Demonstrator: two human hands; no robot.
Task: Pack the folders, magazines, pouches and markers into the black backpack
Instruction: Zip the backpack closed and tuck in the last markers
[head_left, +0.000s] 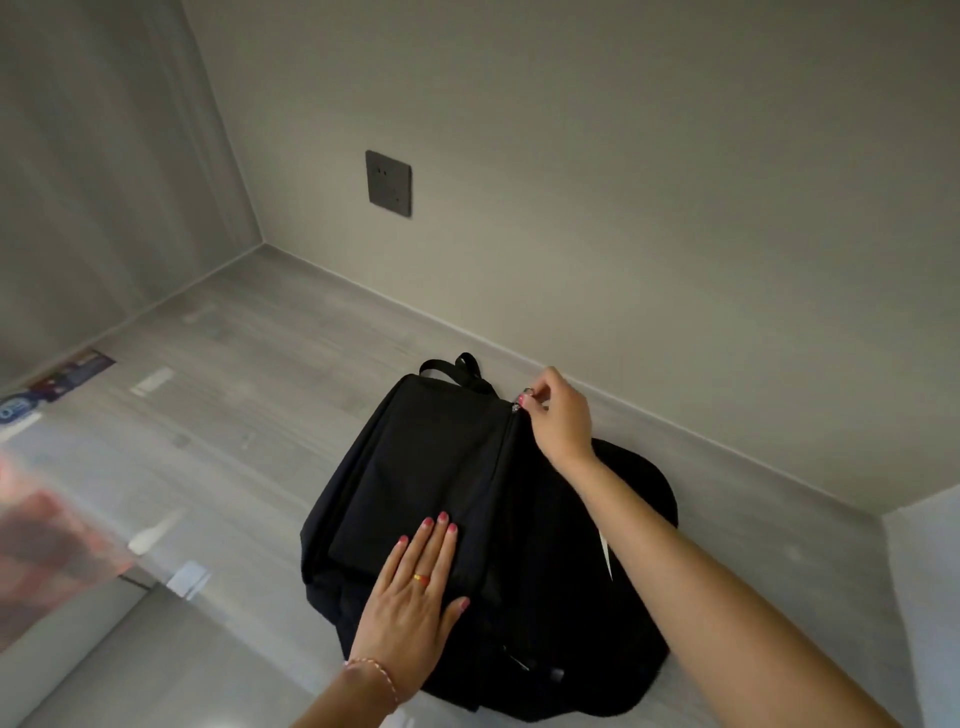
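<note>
backpack (431, 467) black | table (260, 374) pale grey wood grain | walls (623, 182) beige-grey | socket plate (388, 183) dark grey | left hand (415, 587) pink nails, orange-gold ring | upper-left magazine (72, 374) multicoloured

A black backpack (431, 483) lies on a grey wood-grain surface (249, 374) close to a beige wall. The left hand (415, 587) rests flat on the backpack's front panel, fingers straight and together, a ring on one finger and a thin bracelet at the wrist. The right hand (558, 415) pinches the zipper pull (518, 402) at the backpack's far end, beside the carry loop (457, 369). A dark wall plate (388, 183) sits on the wall above. At the left edge lie blurred printed sheets (57, 379).
</note>
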